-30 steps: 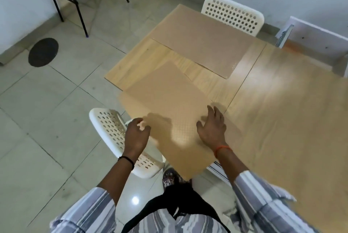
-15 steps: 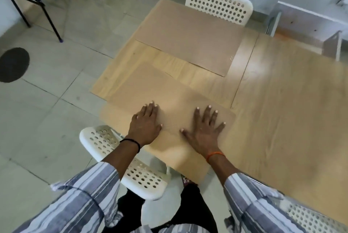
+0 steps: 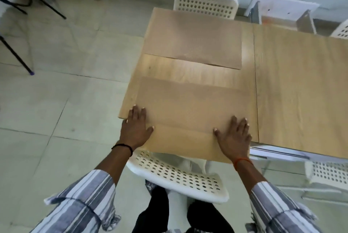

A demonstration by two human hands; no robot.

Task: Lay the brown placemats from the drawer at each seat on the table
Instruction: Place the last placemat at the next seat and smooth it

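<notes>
Tiled floor, white wall at 12 o'clock, wooden table (image 3: 293, 85) filling the right half of view. Near brown placemat (image 3: 188, 112) at 6 o'clock of the tabletop, front strip hanging past the table's near edge over a white perforated chair (image 3: 180, 178). Left hand (image 3: 134, 129) flat on the mat's 9 o'clock corner, fingers straight, pressing, nothing grasped. Right hand (image 3: 234, 137) flat on the 3 o'clock corner, fingers spread, likewise pressing, gripping nothing. Far brown placemat (image 3: 194, 39) already laid at 12 o'clock, in front of a second white chair (image 3: 205, 1); one near corner looks slightly lifted. Open white drawer unit (image 3: 282, 14) at 1 o'clock beyond the table. Black stand legs (image 3: 22, 6) at 10 o'clock.

Step in hand, judged: squaring the near mat at this seat. Risk: overhanging strip could tip or slide the mat off toward the chair once pressure lifts, since part is unsupported. Uneven push from one hand could skew it against the table edge. More seats at 3 o'clock apparently still unserved.
</notes>
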